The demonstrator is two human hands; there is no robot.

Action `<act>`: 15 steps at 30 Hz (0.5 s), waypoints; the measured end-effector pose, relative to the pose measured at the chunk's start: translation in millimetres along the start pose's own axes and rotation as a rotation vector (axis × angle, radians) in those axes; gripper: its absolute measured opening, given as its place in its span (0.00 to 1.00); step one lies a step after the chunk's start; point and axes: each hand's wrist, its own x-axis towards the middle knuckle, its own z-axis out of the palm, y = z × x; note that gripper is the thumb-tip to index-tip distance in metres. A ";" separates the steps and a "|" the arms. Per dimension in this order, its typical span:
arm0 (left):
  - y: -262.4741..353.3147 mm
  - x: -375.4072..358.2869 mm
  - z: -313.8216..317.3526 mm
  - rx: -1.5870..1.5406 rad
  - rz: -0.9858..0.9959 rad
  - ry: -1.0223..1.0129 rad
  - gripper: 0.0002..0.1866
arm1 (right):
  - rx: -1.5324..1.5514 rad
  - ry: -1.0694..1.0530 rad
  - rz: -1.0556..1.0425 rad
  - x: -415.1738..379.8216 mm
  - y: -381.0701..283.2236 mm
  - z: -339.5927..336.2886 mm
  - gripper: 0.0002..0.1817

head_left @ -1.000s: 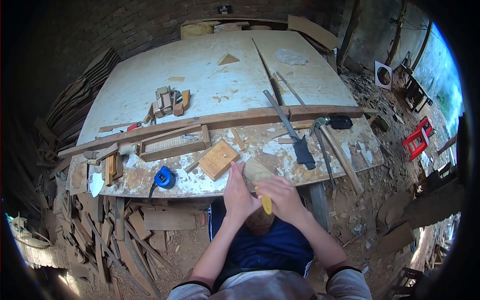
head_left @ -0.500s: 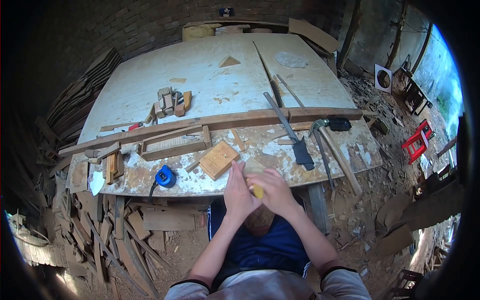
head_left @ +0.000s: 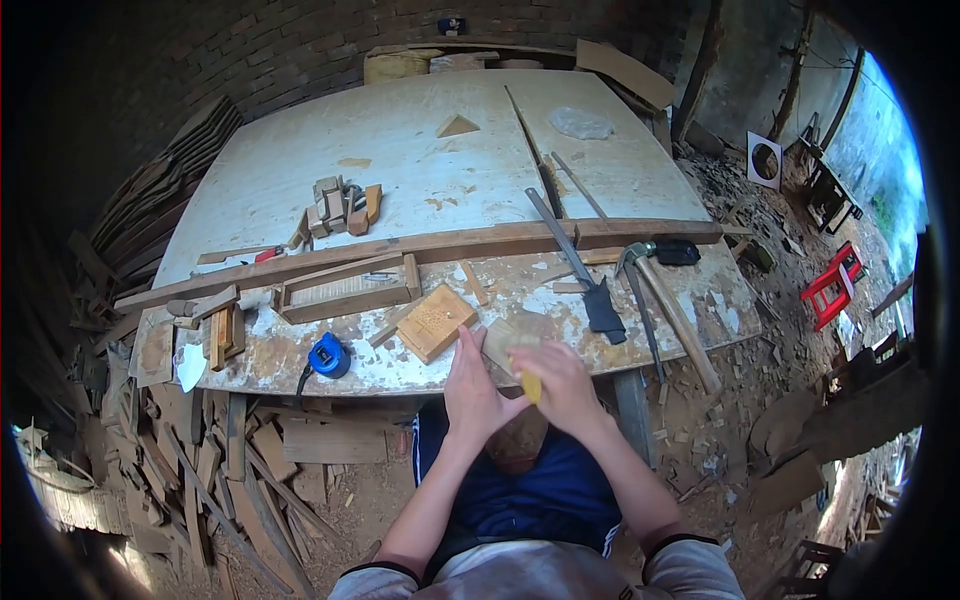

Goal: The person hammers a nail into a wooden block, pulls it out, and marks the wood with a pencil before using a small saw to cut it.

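At the bench's near edge, a pale flat wooden piece [head_left: 503, 341] lies between my two hands, partly covered by them. My left hand [head_left: 474, 392] grips its left side, fingers straight and pressed together, thumb reaching across toward my right hand. In my closed right hand [head_left: 563, 382] is a small yellow object [head_left: 531, 385], mostly hidden by the fingers and a little blurred; its kind does not show. Just beyond my left fingertips rests a thick wooden block [head_left: 436, 323] with marks on its top face.
Left of the block sit a blue tape measure [head_left: 329, 354] and a shallow wooden box frame [head_left: 350, 288]. To the right lie a dark-handled saw [head_left: 603, 308] and a hammer [head_left: 680, 320]. A long wooden beam [head_left: 460, 243] crosses the bench. Scrap wood [head_left: 265, 500] covers the floor.
My right hand has shifted slightly to the right with the yellow object, which now points more upright. My left hand has stayed nearly in place.
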 end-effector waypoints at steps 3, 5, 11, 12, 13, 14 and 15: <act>-2.8 -3.2 5.6 0.004 0.003 0.000 0.85 | 0.073 -0.091 -0.047 -13.2 -13.7 -19.1 0.09; 5.9 1.0 1.4 0.003 -0.006 0.008 0.85 | 0.017 -0.011 0.085 -21.9 -1.5 -24.3 0.08; 3.3 1.1 -1.1 -0.021 -0.004 -0.017 0.84 | 0.005 -0.053 -0.001 -25.4 -23.3 -25.4 0.06; 5.0 0.7 -0.4 -0.019 -0.012 -0.011 0.83 | 0.055 -0.008 0.050 -24.8 -8.2 -26.3 0.06; 8.2 1.6 0.4 -0.016 -0.021 -0.002 0.83 | -0.013 0.026 0.087 -23.5 -5.9 -28.9 0.05; 9.7 3.0 -0.2 -0.012 -0.028 0.007 0.82 | -0.080 0.063 0.122 -21.5 -5.4 -29.9 0.05; 8.8 3.9 -2.3 -0.007 -0.025 -0.003 0.81 | -0.080 0.066 0.091 -19.7 -11.1 -27.8 0.05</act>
